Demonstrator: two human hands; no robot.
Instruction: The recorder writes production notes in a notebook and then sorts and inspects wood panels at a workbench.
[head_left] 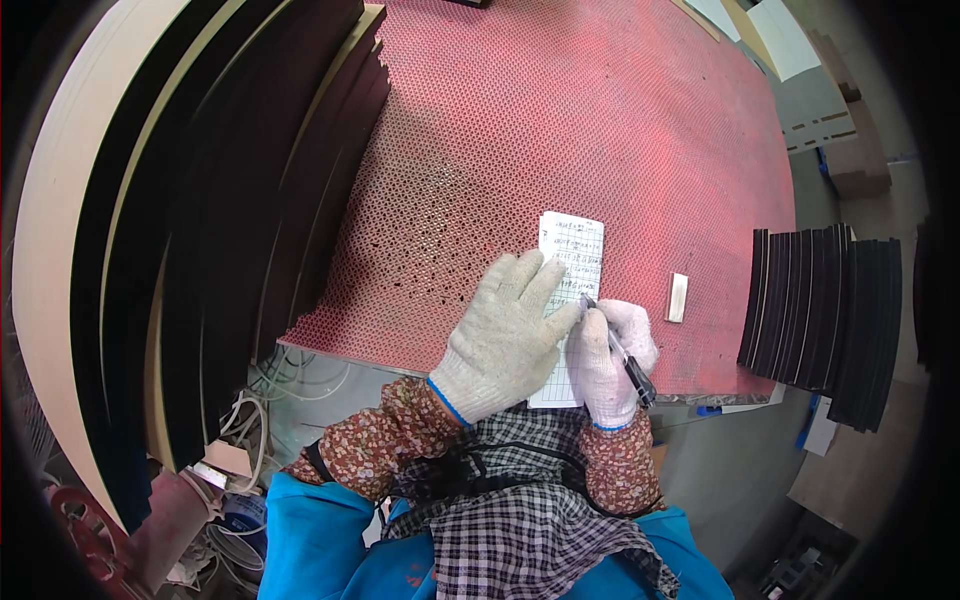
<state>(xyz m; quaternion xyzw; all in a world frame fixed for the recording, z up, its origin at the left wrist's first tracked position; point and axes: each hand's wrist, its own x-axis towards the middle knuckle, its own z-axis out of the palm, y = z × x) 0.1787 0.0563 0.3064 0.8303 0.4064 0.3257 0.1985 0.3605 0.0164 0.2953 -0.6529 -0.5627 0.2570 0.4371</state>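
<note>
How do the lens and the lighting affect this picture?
Head view: the fisheye bows the tall dark boards and blackens the rim; head view: the red perforated mat darkens beside those boards, whether from shadow or grime I cannot tell; head view: the pen is fairly clear, but the writing on the gridded notepad is too small to read reliably.

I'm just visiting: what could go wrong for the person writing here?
Perhaps three things. The black pen could slip, since the right hand grips it through a bulky knit glove. The left hand, also gloved, might smudge or shift the gridded paper it lies on. And the pen tip could poke through the paper, as the red mat beneath has a bumpy, openwork pattern.
</note>
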